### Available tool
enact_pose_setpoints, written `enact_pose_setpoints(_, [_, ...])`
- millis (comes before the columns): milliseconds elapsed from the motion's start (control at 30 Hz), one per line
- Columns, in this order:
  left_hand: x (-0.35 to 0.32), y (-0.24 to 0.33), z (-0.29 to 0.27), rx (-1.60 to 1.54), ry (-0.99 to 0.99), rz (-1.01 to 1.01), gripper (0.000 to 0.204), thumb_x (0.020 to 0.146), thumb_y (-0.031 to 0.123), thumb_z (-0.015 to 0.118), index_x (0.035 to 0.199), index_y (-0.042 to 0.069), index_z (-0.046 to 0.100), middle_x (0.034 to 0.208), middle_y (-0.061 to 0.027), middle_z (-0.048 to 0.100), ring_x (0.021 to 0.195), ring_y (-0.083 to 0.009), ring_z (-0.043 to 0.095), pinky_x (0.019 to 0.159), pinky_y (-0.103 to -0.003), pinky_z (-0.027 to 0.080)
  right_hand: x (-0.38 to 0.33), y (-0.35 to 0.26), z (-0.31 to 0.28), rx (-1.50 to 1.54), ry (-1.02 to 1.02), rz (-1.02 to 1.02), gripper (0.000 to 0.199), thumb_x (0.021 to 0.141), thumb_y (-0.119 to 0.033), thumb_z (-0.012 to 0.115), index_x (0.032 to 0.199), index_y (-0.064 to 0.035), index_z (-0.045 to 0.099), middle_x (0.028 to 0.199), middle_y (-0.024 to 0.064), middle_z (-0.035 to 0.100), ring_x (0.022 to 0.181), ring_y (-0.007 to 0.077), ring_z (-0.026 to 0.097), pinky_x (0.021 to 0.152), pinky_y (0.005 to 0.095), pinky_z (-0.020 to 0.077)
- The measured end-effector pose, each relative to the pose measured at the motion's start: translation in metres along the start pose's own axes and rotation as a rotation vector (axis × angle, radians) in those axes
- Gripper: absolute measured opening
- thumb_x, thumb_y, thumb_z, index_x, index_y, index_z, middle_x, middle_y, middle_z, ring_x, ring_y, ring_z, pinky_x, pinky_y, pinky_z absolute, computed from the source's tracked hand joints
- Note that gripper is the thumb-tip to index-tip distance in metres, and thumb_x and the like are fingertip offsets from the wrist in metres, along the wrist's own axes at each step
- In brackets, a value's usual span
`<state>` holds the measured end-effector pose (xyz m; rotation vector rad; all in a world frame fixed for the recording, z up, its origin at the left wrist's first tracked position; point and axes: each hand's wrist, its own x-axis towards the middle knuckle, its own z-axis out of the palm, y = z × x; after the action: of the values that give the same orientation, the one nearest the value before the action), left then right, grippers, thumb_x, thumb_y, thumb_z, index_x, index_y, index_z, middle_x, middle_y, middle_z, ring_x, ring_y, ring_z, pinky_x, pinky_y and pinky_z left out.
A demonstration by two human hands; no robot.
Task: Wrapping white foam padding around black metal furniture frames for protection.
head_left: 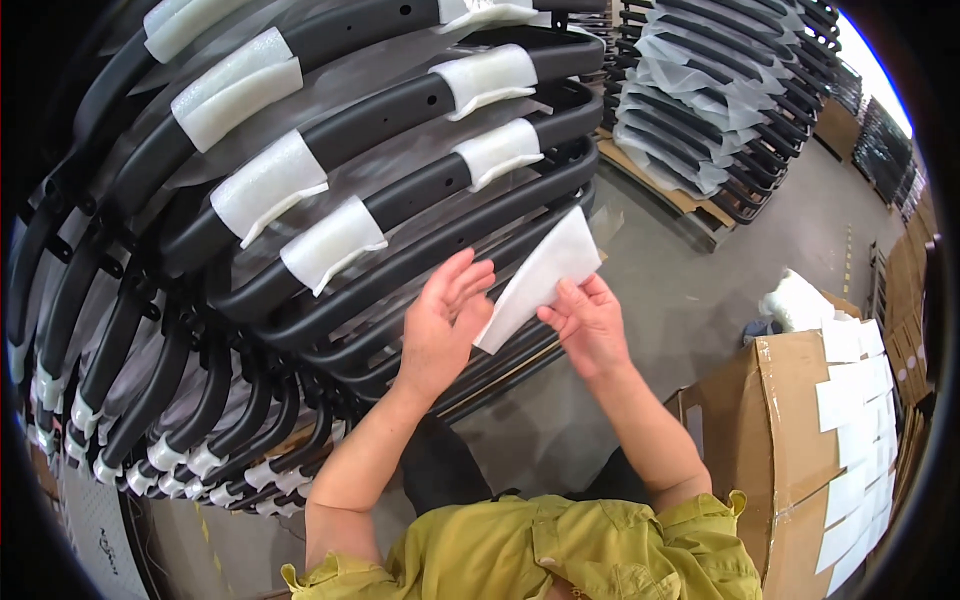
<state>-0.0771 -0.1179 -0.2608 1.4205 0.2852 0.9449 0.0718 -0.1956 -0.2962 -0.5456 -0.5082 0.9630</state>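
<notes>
A folded strip of white foam sheet (543,272) is pinched between the thumb and fingers of my right hand (588,322), tilted in front of my chest. My left hand (447,315) is beside the strip's lower left edge, its fingers raised and apart; whether its thumb touches the edge I cannot tell. Just beyond both hands rises a stack of black curved tube frames (400,262). White foam wraps, such as a near one (333,243) and another (498,153), sit around several of the tubes.
To my right stands a cardboard box (790,420) with white sheets on its side and a white bundle (797,300) behind its top. Farther off, a second stack of black frames (700,95) with plastic film rests on a pallet (680,195) on the grey floor.
</notes>
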Motion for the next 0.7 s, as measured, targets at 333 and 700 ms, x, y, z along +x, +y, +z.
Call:
enact_pose_setpoints(333, [-0.038, 0.004, -0.009, 0.774, -0.071, -0.032, 0.031, 0.076, 0.012, 0.059, 0.105, 0.004, 0.051, 0.090, -0.0151, 0.059, 0.079, -0.0237, 0.060, 0.068, -0.028, 0.045, -0.035, 0.008, -0.022, -0.136, 0.074, 0.299, 0.020, 0.081, -0.012, 0.055, 0.096, -0.0013, 0.050, 0.085, 0.0056, 0.059, 0.074, 0.0134, 0.058, 0.063, 0.0260, 0.0514])
enact_pose_setpoints(700, [-0.026, 0.065, -0.036, 0.969, -0.326, -0.030, 0.024, 0.073, 0.015, 0.059, 0.095, 0.005, 0.057, 0.083, -0.0135, 0.060, 0.072, -0.0281, 0.058, 0.064, -0.034, 0.046, -0.027, 0.012, 0.005, -0.971, -0.630, 0.163, 0.030, 0.075, -0.009, 0.061, 0.102, -0.0011, 0.052, 0.091, 0.0054, 0.058, 0.082, 0.0154, 0.055, 0.074, 0.0272, 0.0433])
